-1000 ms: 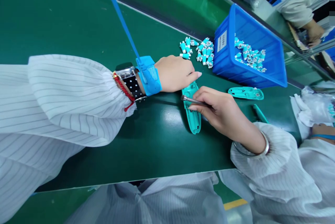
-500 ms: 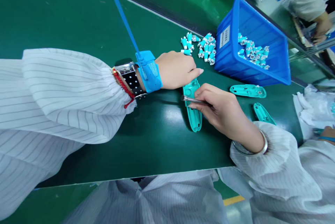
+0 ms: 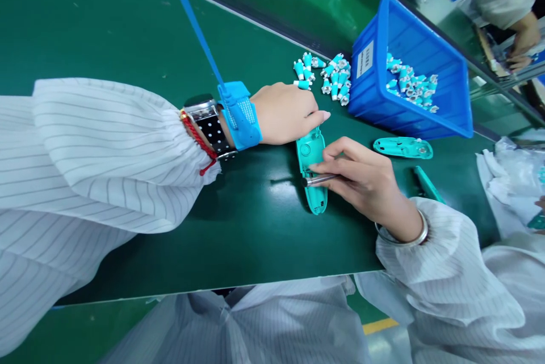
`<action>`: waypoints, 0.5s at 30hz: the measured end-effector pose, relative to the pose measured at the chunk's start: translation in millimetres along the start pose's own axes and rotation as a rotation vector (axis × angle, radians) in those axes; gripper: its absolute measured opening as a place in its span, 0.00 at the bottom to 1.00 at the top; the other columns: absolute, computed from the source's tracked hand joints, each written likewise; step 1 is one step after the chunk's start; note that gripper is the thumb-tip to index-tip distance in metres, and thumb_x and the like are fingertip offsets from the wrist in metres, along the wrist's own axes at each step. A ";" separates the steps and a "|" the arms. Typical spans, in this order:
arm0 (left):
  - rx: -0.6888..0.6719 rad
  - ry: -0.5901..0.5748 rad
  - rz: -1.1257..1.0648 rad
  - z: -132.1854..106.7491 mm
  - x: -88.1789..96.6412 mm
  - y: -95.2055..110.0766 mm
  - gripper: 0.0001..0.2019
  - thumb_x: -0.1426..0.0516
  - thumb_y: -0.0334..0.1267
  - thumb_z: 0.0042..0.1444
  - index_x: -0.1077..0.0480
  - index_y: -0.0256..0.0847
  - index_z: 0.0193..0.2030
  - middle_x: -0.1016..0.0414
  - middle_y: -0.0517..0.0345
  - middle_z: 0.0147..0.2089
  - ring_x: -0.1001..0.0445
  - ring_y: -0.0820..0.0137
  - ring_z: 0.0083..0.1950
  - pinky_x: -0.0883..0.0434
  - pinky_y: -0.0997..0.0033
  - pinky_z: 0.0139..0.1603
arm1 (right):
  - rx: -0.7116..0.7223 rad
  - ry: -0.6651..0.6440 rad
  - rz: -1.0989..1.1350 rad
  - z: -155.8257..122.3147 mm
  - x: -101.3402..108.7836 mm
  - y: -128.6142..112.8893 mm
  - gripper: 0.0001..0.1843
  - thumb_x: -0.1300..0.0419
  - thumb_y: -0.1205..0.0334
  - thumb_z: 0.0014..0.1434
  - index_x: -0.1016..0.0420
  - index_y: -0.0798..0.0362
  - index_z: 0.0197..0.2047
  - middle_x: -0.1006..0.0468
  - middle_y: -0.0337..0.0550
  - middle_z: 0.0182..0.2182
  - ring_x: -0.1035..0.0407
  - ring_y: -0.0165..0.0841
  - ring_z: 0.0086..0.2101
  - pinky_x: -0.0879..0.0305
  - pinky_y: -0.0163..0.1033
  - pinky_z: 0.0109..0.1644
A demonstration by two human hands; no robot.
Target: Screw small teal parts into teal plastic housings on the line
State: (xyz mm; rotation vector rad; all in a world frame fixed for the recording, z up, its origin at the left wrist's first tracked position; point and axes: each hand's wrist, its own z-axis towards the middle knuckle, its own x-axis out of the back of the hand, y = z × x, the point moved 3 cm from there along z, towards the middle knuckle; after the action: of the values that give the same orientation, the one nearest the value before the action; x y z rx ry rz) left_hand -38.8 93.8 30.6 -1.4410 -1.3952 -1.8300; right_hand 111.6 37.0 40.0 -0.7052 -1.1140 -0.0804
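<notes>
A teal plastic housing [image 3: 312,162] lies lengthwise on the green belt [image 3: 128,29]. My left hand [image 3: 286,112] rests curled at the housing's far end, fingers pressed down on it. It wears a blue wrist strap [image 3: 239,115] with a blue cord [image 3: 191,17] and a watch. My right hand [image 3: 361,179] pinches a slim metal tool [image 3: 318,180], its tip over the housing's middle. A silver bangle [image 3: 404,236] sits on that wrist.
A blue bin [image 3: 443,83] holding several small teal-and-white parts stands at the back right, with a loose pile of the same parts [image 3: 327,75] beside it. Two more teal housings [image 3: 402,148] [image 3: 428,183] lie to the right. Another person's arm [image 3: 522,40] works beyond the belt.
My right hand slid the metal tool down the housing toward its near end. My left hand kept its place on the far end.
</notes>
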 end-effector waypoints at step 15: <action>-0.046 -0.085 -0.063 8.3 -6.2 -5.2 0.26 0.60 0.52 0.60 0.27 0.37 0.33 0.29 0.53 0.30 0.31 0.62 0.41 0.42 0.66 0.42 | -0.138 1.005 0.816 32.8 33.7 -45.3 0.27 0.60 0.40 0.60 0.37 0.50 0.23 0.62 0.33 0.18 0.62 0.21 0.15 0.58 0.26 0.13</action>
State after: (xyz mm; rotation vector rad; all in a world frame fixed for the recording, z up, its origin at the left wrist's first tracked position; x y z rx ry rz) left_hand -36.7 101.7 22.4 -1.5307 -1.4634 -1.8707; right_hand 83.1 29.3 98.2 -1.0276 0.1776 0.1757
